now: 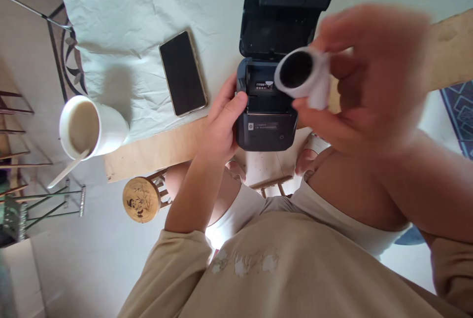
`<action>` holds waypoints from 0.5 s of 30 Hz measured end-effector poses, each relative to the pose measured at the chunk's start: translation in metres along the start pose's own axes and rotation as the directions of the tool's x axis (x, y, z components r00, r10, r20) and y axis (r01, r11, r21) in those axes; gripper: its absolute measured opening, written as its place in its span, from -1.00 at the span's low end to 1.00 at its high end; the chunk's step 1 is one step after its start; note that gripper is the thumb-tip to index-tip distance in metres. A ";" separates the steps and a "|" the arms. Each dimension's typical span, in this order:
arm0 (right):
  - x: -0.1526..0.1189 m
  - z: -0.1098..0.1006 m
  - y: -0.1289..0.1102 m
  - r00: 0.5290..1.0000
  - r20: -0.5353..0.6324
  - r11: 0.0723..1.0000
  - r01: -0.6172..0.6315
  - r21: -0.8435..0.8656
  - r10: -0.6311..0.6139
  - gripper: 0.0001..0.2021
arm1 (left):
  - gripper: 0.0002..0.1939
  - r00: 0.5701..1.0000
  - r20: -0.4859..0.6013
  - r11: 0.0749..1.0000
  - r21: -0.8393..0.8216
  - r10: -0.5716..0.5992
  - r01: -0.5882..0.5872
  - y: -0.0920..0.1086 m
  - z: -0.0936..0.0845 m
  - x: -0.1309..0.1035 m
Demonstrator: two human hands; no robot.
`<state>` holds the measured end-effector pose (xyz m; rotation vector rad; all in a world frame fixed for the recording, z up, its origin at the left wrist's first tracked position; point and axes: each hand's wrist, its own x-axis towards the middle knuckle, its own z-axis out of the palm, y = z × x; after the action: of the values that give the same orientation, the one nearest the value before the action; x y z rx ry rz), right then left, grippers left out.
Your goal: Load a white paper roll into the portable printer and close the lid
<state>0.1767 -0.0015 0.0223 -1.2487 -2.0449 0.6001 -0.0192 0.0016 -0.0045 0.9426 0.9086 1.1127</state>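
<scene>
A dark portable label printer [266, 133] has its lid [284, 17] swung up, so its inner compartment with a small printed sticker shows. My left hand [225, 121] grips the printer's left side, thumb on the rim of the compartment. Over the printer's right part, my right hand [373, 76], blurred by motion, pinches a white paper roll [320, 79] between thumb and fingers. The roll's dark hollow core faces left, and it covers part of the compartment.
Left of the printer, a black-screened phone [184, 73] lies on the pale tablecloth [140, 17]. A white cup [111, 128] of light brown drink with a spoon stands near the table's left corner. Below is a round wooden stool [141, 199]. The table's wooden edge [158, 153] runs in front of me.
</scene>
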 end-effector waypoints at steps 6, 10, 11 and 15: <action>0.023 0.016 -0.004 0.978 -0.087 0.936 0.156 -0.315 -0.192 -0.72 | -0.65 1.000 0.010 1.000 -0.027 0.001 0.000 0.000 -0.002 -0.003; 0.023 0.017 0.003 0.936 -0.120 0.918 0.288 -0.273 -0.330 -0.90 | -0.64 0.999 0.038 0.999 -0.044 0.010 -0.009 -0.002 -0.005 -0.003; 0.021 0.017 0.002 0.920 -0.148 0.914 0.320 -0.250 -0.362 -0.92 | -0.64 0.998 0.055 0.998 -0.053 0.021 -0.018 -0.003 -0.006 -0.002; 0.013 0.017 -0.005 0.868 -0.131 0.873 0.456 -0.171 -0.479 -0.91 | -0.55 0.990 0.115 0.995 -0.061 0.080 -0.074 -0.009 -0.010 0.000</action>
<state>0.1570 0.0077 0.0180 -0.7871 -2.1605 0.1210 -0.0261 0.0018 -0.0162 0.9929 0.7470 1.1307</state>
